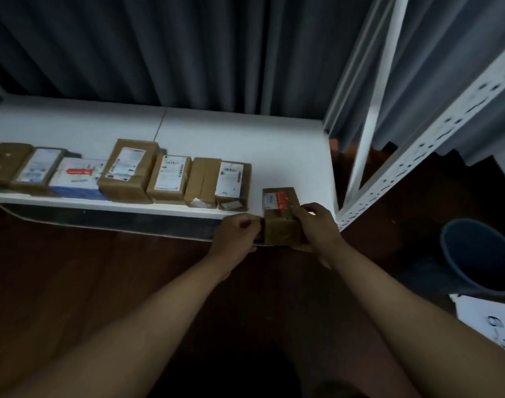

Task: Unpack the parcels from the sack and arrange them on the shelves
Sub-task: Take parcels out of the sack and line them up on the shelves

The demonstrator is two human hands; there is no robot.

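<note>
Hands, left hand [240,231] and right hand [314,225], are gripping small parcel [280,216] at shelf [217,133] edge; suggest sliding it flush against row.

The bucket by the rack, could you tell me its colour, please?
Blue bucket, head view.

We see a white shelf [217,133] running from the left edge to right of centre, its front lip in the middle of the frame. A row of parcels sits along that front edge: at far left a brown box [4,163], then a labelled box [37,169], a white and blue parcel [77,179], a taller brown box [127,170], and three more brown ones [169,179], [202,182], [234,186]. Just right of these, apart from the row, a small brown parcel [280,216] overhangs the lip. Below lies dark wooden floor [102,268], carrying a blue bucket [481,254] at right.
</note>
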